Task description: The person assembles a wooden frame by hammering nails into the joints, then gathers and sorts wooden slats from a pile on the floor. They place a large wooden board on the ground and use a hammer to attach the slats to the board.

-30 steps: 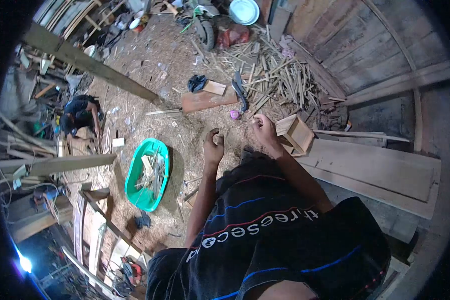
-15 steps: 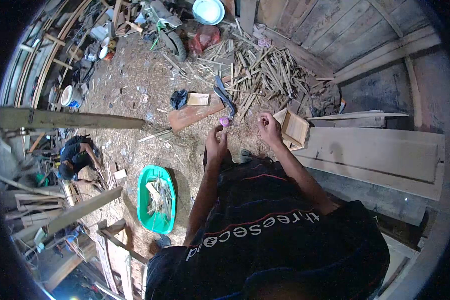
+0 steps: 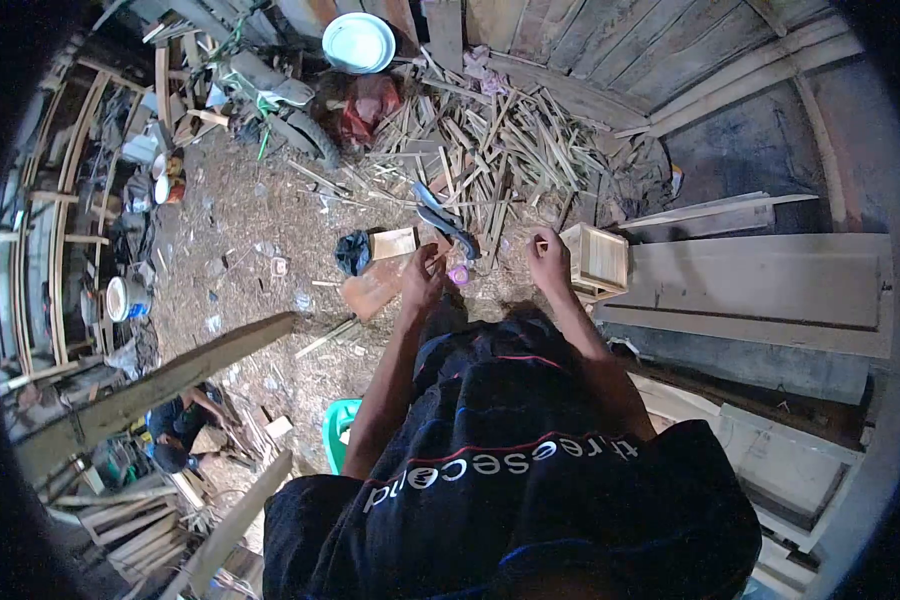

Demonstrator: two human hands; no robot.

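My left hand (image 3: pixel 425 280) hangs above the floor with its fingers loosely bent and apart, and I see nothing in it. Just right of it in the view, a small pink-purple ring-shaped item (image 3: pixel 457 274) lies on the ground. My right hand (image 3: pixel 548 262) is half curled, thumb and fingers apart, and appears bare. Nearest to that hand is a light wooden box (image 3: pixel 598 258), its open side facing up. Beyond my hands lie a dark blue-grey sandal-like item (image 3: pixel 445 222), a shallow wooden tray (image 3: pixel 394 242), a dark plastic bag (image 3: pixel 352 252) and a brown board (image 3: pixel 372 290).
A heap of wood offcuts (image 3: pixel 515 140) lies ahead by the plank wall. Wooden panels (image 3: pixel 760 285) lie at the right. A green tub (image 3: pixel 336 430) is partly behind my left arm. Another person (image 3: pixel 175 425) crouches at left, beyond a wooden beam (image 3: pixel 170 375).
My view has shifted, and my body now covers most of the green tub. Both hands stay apart at about the same height; the wooden box shows more of its side.
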